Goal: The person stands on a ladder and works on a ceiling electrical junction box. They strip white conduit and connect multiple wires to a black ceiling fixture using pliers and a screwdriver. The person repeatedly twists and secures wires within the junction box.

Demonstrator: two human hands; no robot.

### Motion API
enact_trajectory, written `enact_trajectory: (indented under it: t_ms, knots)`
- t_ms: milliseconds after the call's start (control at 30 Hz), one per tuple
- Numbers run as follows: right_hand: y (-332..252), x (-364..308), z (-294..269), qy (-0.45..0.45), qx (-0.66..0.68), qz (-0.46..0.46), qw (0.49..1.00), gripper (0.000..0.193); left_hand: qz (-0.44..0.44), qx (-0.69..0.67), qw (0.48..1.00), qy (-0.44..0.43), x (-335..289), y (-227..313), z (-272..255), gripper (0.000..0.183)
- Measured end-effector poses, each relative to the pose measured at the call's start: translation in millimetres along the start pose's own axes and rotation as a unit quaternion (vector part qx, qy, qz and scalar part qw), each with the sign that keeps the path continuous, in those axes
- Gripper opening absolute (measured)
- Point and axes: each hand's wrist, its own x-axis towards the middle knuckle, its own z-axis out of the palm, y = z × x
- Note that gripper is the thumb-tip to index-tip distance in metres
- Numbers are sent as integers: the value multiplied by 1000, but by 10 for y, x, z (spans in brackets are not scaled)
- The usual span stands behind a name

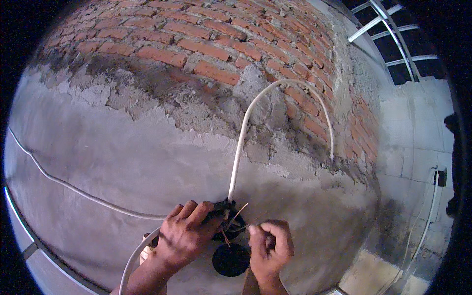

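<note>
A white cable (239, 147) arches down from the brickwork to a dark opening in the grey plaster. My left hand (184, 233) is closed at the top left of this opening, against a black piece (221, 209) whose kind I cannot make out. Thin wires with bare, copper-coloured ends (241, 211) stick out there. With thumb and forefinger, my right hand (270, 248) pinches a thin dark wire (240, 228) just right of the opening. Directly below is a second round black hole (231, 260).
Another white cable (83, 192) crosses the plaster from the left; a further length (130, 260) runs over my left forearm. Rough brick (206, 46) rises above the plaster (123, 162). At right stand a block wall (410, 132), a hanging cable (431, 216) and a metal grille (388, 24).
</note>
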Motion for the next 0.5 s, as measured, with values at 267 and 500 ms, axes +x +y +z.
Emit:
enact_trajectory:
  t_ms: [267,500]
  knots:
    - [5,115,36,-213,-107,11,971,24,18,7,1000,-8,-10,-22,-26,37]
    - [254,-73,-196,-138,271,122,945,16,31,-9,999,-12,-20,-50,-17,37]
